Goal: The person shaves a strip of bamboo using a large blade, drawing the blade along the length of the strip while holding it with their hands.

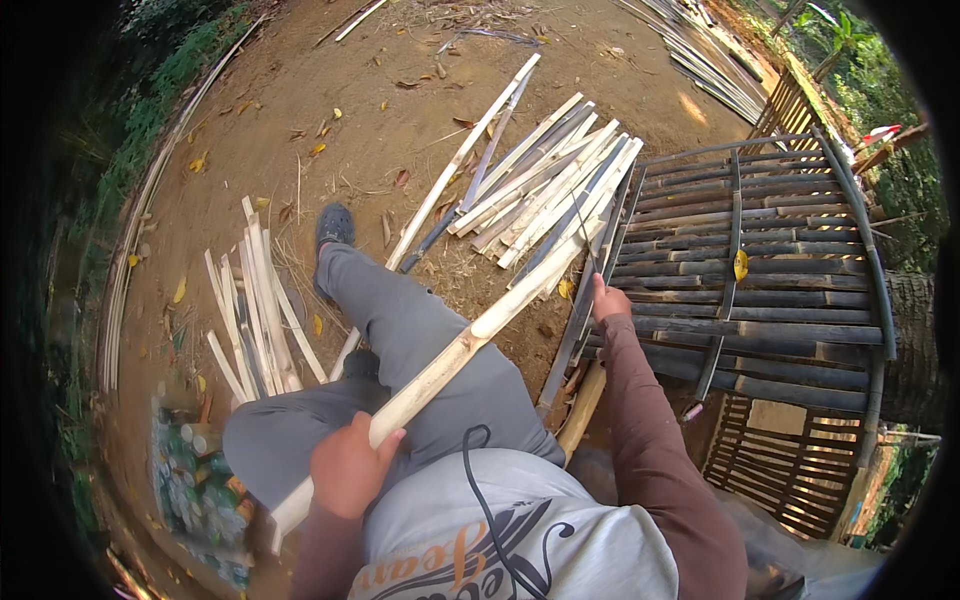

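A long pale split bamboo strip [440, 370] slants across my lap, from beside my left hip up toward the far right. My left hand [352, 465] is wrapped round its lower part, thumb on top. At the strip's far end, my right hand [611, 299] is closed on the handle of a long thin-bladed knife [585, 232]. The blade points up and away, close to the strip's far end; whether it touches the strip I cannot tell. My fingers hide most of the handle.
Ahead lies a pile of bamboo strips [550, 185]; another bundle [262, 310] lies left of my legs. A slatted bamboo bench [750, 270] stands close on my right. Plastic bottles [205, 490] are heaped at lower left. Dry leaves dot the dirt ground.
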Motion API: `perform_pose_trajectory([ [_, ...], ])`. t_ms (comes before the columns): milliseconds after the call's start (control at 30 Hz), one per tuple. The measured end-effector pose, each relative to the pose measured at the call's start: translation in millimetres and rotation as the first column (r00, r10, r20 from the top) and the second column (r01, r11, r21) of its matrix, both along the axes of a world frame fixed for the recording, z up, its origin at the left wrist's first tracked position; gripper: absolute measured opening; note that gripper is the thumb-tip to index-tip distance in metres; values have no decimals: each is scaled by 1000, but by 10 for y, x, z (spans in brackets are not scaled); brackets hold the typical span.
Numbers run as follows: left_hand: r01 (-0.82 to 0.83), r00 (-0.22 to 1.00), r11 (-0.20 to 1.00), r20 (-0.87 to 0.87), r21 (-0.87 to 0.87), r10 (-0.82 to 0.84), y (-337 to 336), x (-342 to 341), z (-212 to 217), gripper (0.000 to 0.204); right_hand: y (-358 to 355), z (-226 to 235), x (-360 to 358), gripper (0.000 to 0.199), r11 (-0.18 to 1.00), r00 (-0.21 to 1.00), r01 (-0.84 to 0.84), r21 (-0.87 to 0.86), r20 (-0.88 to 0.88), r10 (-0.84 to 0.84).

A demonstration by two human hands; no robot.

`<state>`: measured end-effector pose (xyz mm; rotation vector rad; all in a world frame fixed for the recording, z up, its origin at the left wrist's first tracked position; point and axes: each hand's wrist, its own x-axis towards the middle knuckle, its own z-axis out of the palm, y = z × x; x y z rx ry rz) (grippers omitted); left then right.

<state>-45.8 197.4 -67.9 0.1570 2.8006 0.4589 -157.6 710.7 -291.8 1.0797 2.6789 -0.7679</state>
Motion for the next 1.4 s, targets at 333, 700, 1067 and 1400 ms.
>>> perform_pose_trajectory([
  [333,-21,1000,994,-22,-106,18,-21,19,146,43,-922,1207,327,74,935,937,-350,-55,-26,349],
  [700,76,990,975,-104,-208,-99,-240,35,336,43,179,613,197,85,992,955,-118,39,277,103],
  [1067,42,988,977,-135,-210,-71,-316,106,305,46,-1334,1282,814,68,828,829,-557,-69,16,559],
  [1400,54,971,955,-209,-291,-119,-696,315,384,50,433,171,213,86,983,961,182,-14,215,-174],
])
